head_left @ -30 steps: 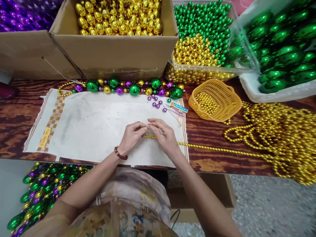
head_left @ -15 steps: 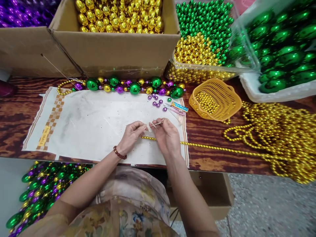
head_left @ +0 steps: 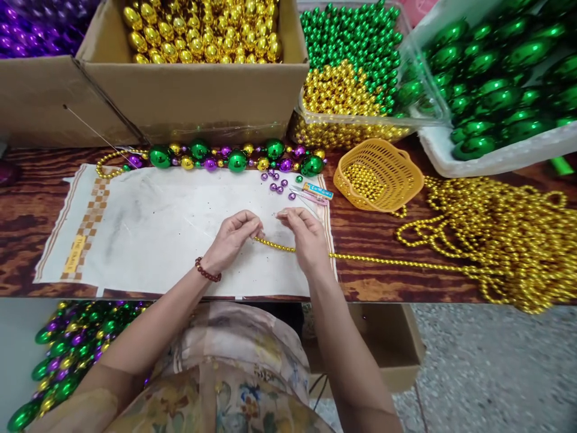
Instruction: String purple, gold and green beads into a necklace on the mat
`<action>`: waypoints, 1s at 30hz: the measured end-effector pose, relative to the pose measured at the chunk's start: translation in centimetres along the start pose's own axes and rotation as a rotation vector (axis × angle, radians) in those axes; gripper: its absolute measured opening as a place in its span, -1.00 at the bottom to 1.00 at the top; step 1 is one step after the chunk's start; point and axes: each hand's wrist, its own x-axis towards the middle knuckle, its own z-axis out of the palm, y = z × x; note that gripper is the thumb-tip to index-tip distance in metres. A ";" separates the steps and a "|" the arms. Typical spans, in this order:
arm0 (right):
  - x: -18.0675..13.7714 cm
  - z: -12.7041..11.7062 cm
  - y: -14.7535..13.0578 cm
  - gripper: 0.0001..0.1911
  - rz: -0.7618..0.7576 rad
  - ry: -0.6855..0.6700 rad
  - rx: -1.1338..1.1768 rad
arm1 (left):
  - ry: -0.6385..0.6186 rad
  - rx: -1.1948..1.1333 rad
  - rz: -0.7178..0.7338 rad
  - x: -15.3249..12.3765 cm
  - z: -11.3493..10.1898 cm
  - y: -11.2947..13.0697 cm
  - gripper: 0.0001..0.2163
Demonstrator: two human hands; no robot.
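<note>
Right grip [head_left: 306, 237] drew away; gold strand [head_left: 276, 246] starts at left grip [head_left: 234, 236].

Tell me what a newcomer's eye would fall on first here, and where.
The heap of gold bead strands on the right of the table would probably come first, with one strand running left from it toward the left hand. Next might be the garland of green, purple and gold balls along the far edge of the white towel. The large green balls fill the white box at the upper right.
</note>
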 end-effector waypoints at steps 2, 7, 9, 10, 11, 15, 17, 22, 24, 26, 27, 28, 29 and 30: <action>-0.3 -0.1 0.0 -0.73 -0.043 -0.113 -0.134 | 0.050 -0.007 0.066 0.1 0.0 0.6 -0.77; -1.3 0.5 -0.2 -0.80 -0.199 -0.364 -0.491 | 0.121 -0.104 0.093 0.3 0.4 2.6 -0.80; -1.5 1.0 -0.2 -0.79 -0.259 -0.395 -0.613 | 0.121 -0.104 0.091 0.4 0.2 3.4 -0.81; -1.5 1.3 -0.3 -0.79 -0.275 -0.416 -0.655 | 0.112 -0.075 0.094 0.4 0.0 3.8 -0.80; -1.6 1.7 -0.3 -0.81 -0.278 -0.434 -0.685 | 0.094 -0.026 0.097 0.5 -0.3 4.2 -0.80; -1.9 3.3 -0.6 -0.81 -0.237 -0.386 -0.834 | 0.023 0.432 0.155 0.2 -1.5 5.5 -0.79; -2.1 3.9 -0.9 -0.79 -0.252 -0.342 -0.970 | -0.030 0.784 0.223 0.0 -1.8 5.8 -0.79; -2.3 3.4 -1.0 -0.80 -0.312 -0.287 -1.154 | -0.264 1.285 0.169 -0.3 -2.3 5.4 -0.71; -2.3 2.8 -0.8 -0.82 -0.328 -0.334 -1.183 | -0.311 1.352 0.143 -0.1 -2.3 5.5 -0.72; -2.2 2.2 -0.6 -0.82 -0.330 -0.392 -1.212 | -0.335 1.379 0.149 0.0 -2.3 6.2 -0.73; -2.2 1.9 -0.5 -0.80 -0.323 -0.410 -1.224 | -0.337 1.384 0.154 0.1 -2.3 6.7 -0.73; -2.2 1.7 -0.4 -0.78 -0.310 -0.417 -1.236 | -0.340 1.391 0.158 0.2 -2.2 7.2 -0.72; -2.2 1.5 -0.4 -0.77 -0.295 -0.419 -1.246 | -0.347 1.409 0.158 0.2 -2.2 7.7 -0.71; -2.2 1.3 -0.4 -0.77 -0.281 -0.419 -1.255 | -0.363 1.443 0.151 0.3 -2.1 8.2 -0.71</action>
